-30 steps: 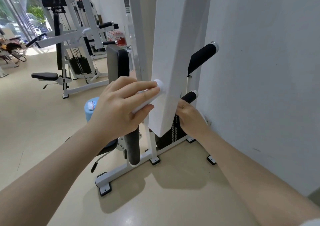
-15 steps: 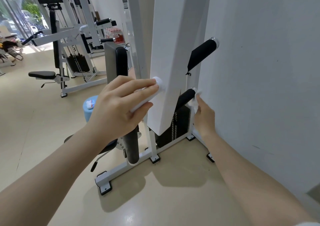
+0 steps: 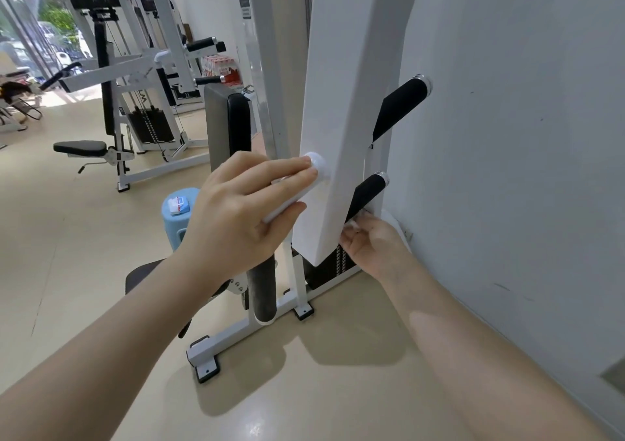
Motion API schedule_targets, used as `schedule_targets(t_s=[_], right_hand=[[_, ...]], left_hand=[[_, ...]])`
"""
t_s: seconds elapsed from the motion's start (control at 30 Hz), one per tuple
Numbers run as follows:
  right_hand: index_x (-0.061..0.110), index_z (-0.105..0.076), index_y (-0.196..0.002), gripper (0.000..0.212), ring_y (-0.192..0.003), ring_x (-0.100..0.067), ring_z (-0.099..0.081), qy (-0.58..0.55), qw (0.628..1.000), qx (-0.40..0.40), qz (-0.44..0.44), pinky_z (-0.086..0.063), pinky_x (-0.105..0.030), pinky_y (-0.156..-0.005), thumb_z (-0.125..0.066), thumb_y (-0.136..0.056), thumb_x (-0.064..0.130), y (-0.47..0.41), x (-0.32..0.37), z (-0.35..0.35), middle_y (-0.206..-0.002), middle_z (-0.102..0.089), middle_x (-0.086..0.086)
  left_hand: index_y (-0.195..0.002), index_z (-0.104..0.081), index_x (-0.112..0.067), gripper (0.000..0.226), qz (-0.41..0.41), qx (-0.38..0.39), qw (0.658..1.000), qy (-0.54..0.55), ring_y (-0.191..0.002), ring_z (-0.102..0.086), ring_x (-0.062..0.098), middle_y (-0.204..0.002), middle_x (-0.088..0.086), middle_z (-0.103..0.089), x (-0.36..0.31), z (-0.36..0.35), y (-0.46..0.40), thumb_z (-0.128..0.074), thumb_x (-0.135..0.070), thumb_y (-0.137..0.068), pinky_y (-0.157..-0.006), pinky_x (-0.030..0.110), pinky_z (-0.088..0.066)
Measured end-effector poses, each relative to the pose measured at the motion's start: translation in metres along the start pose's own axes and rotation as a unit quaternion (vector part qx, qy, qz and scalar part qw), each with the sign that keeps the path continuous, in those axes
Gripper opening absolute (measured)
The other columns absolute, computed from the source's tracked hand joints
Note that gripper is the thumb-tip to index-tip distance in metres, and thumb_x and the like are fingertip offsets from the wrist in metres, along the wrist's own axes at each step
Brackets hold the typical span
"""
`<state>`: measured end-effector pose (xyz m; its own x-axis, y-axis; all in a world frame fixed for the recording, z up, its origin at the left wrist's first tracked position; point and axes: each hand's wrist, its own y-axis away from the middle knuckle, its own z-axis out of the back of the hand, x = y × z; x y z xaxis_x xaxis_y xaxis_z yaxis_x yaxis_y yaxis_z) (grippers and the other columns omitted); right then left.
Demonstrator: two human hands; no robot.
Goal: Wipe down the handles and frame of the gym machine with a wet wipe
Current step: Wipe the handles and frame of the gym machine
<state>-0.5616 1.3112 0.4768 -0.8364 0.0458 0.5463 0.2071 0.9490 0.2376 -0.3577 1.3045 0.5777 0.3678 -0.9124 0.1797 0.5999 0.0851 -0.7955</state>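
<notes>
On a glossy beige floor [image 3: 84, 271] beside a white wall [image 3: 524, 170], the left hand [image 3: 236, 224] gripped a white bar [image 3: 287, 200] while the right hand [image 3: 375, 244] held a wet wipe [image 3: 360, 215] at the lower black handle [image 3: 367, 193].

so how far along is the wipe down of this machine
Nothing visibly shows as finished; wiped surfaces look no different. In hand: the right hand presses a white wet wipe at the base of the lower black handle, while the left hand grips a white bar. Likely left: the upper black handle and white frame.
</notes>
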Motion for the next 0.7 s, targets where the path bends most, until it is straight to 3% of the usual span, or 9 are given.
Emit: schedule_targets(t_s=[0.07, 0.13, 0.2, 0.27, 0.37, 0.43, 0.53, 0.6, 0.7], right_hand=[[0.006, -0.054, -0.111, 0.023, -0.060, -0.016, -0.068, 0.034, 0.999, 0.000, -0.007, -0.053, -0.037, -0.082, -0.039, -0.095, 0.000, 0.005, -0.006, -0.004, -0.065, -0.069, -0.007], [0.007, -0.057, -0.114, 0.025, -0.082, -0.021, -0.069, 0.048, 0.994, -0.086, 0.044, -0.053, -0.036, -0.082, -0.043, -0.095, 0.002, 0.001, -0.002, -0.006, -0.091, -0.070, -0.011], [0.019, -0.057, -0.122, 0.028, -0.103, -0.018, -0.060, 0.140, 0.966, -0.168, 0.136, -0.049, -0.027, -0.084, -0.044, -0.097, 0.015, -0.004, 0.002, -0.003, -0.112, -0.063, -0.002], [0.028, -0.050, -0.131, 0.035, -0.115, -0.008, -0.048, 0.362, 0.889, -0.141, 0.241, -0.039, -0.020, -0.096, -0.041, -0.099, 0.016, 0.002, -0.004, 0.004, -0.123, -0.052, 0.012], [0.020, -0.054, -0.127, 0.050, -0.130, -0.009, -0.038, 0.608, 0.671, 0.020, 0.423, -0.025, -0.020, -0.112, -0.041, -0.090, -0.012, 0.007, -0.008, 0.023, -0.138, -0.047, 0.004], [0.018, -0.056, -0.122, 0.056, -0.123, -0.013, -0.045, 0.693, 0.560, 0.100, 0.444, -0.030, -0.017, -0.108, -0.042, -0.083, -0.019, -0.003, 0.009, 0.030, -0.132, -0.052, 0.000], [0.020, -0.056, -0.118, 0.050, -0.112, -0.022, -0.052, 0.747, 0.503, 0.045, 0.434, -0.043, -0.039, -0.101, -0.044, -0.083, -0.014, -0.015, 0.037, 0.030, -0.123, -0.057, 0.000], [0.013, -0.060, -0.109, 0.041, -0.106, -0.026, -0.053, 0.770, 0.479, 0.005, 0.421, -0.043, -0.039, -0.096, -0.045, -0.081, -0.013, -0.012, 0.040, 0.019, -0.111, -0.061, -0.005], [-0.001, -0.067, -0.093, 0.033, -0.090, -0.030, -0.057, 0.783, 0.433, 0.136, 0.426, -0.045, -0.042, -0.091, -0.043, -0.076, -0.017, 0.004, 0.023, 0.002, -0.092, -0.063, -0.012]], left_hand=[[-0.107, -0.070, -0.008, 0.024, -0.005, 0.000, 1.000, -0.003, -0.083, -0.060, 0.032, -0.112, 0.004, -0.066, 0.000, 0.000, 0.000, -0.062, -0.015, -0.086, -0.077, 0.038, -0.048], [-0.108, -0.069, -0.008, 0.024, -0.008, 0.003, 1.000, -0.006, -0.082, -0.059, 0.032, -0.112, 0.004, -0.066, 0.001, 0.001, 0.000, -0.062, -0.016, -0.087, -0.076, 0.039, -0.048], [-0.108, -0.069, -0.008, 0.024, -0.011, 0.004, 1.000, -0.008, -0.082, -0.059, 0.032, -0.112, 0.004, -0.066, 0.000, 0.002, -0.001, -0.062, -0.016, -0.087, -0.075, 0.040, -0.049], [-0.108, -0.069, -0.008, 0.024, -0.013, 0.005, 1.000, -0.009, -0.082, -0.059, 0.032, -0.111, 0.005, -0.067, -0.002, 0.002, 0.000, -0.061, -0.016, -0.087, -0.074, 0.041, -0.050], [-0.107, -0.070, -0.008, 0.024, -0.018, 0.004, 1.000, -0.011, -0.081, -0.060, 0.033, -0.110, 0.005, -0.068, -0.003, 0.002, -0.001, -0.062, -0.016, -0.087, -0.074, 0.041, -0.050], [-0.107, -0.070, -0.008, 0.024, -0.019, 0.005, 1.000, -0.015, -0.081, -0.060, 0.034, -0.110, 0.006, -0.068, -0.004, 0.002, -0.001, -0.062, -0.017, -0.087, -0.074, 0.041, -0.050], [-0.107, -0.070, -0.008, 0.024, -0.017, 0.010, 1.000, -0.015, -0.081, -0.060, 0.034, -0.111, 0.006, -0.067, -0.006, 0.002, -0.001, -0.062, -0.017, -0.086, -0.074, 0.042, -0.050], [-0.108, -0.070, -0.008, 0.024, -0.013, 0.011, 1.000, -0.013, -0.082, -0.060, 0.033, -0.111, 0.005, -0.067, -0.008, 0.002, -0.001, -0.061, -0.017, -0.087, -0.075, 0.041, -0.049], [-0.109, -0.069, -0.009, 0.025, -0.009, 0.013, 1.000, -0.013, -0.083, -0.060, 0.032, -0.113, 0.003, -0.066, -0.010, 0.002, 0.000, -0.060, -0.018, -0.088, -0.076, 0.039, -0.049]])
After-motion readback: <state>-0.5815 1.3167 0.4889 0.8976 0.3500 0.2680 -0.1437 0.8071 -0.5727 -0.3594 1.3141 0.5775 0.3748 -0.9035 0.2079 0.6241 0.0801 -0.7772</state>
